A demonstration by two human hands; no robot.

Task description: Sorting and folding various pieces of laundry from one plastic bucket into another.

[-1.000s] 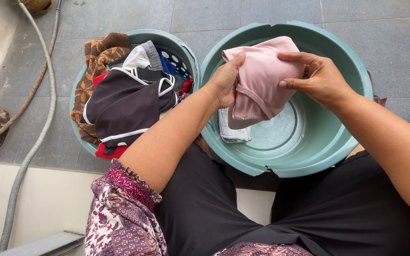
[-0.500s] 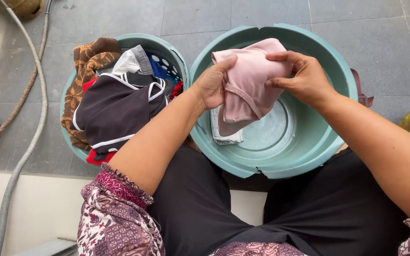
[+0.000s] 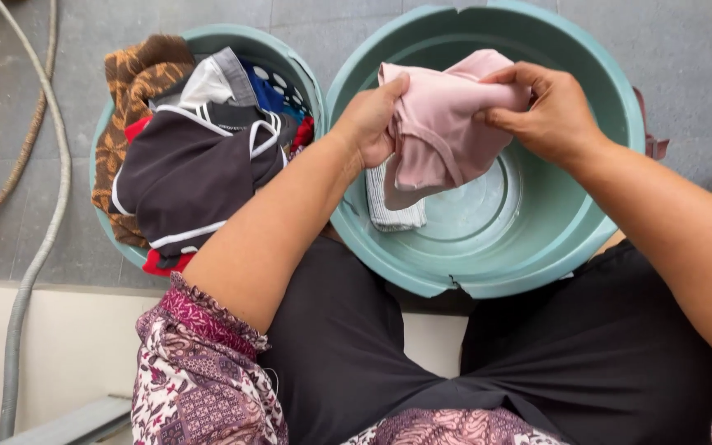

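A: What are the 2 hands on?

B: Both grip 1 pink garment (image 3: 442,124), bunched and lifted over the large teal basin (image 3: 595,239). Left hand (image 3: 368,124) clamps the garment's left edge, fingers curled shut around the cloth, thumb on top. Right hand (image 3: 550,111) pinches the upper right part, fingers closed tight on a fold.

A: Where does the garment sit relative to the basin?

B: Held inside the rim line, above the basin floor. Its lower edge hangs toward a white ribbed cloth (image 3: 393,206), which lies against the basin's inner left wall. Cannot tell whether the 2 fabrics touch.

A: Anything in the basin bottom?

B: Bare floor with ring marks, looks wet; water depth unclear.

A: Left of that?

B: A smaller teal tub (image 3: 109,239), just beside the basin, rims near touching. It is heaped with laundry: a dark garment with white piping (image 3: 191,173) on top, a brown patterned cloth (image 3: 129,91) over the far left rim, red and blue pieces showing beneath.

A: Surroundings?

B: Grey tiled floor (image 3: 686,49). A pale hose (image 3: 39,247) curves along the far left. The person sits with black-clad knees against the basin, patterned sleeve (image 3: 199,363) on the left arm.
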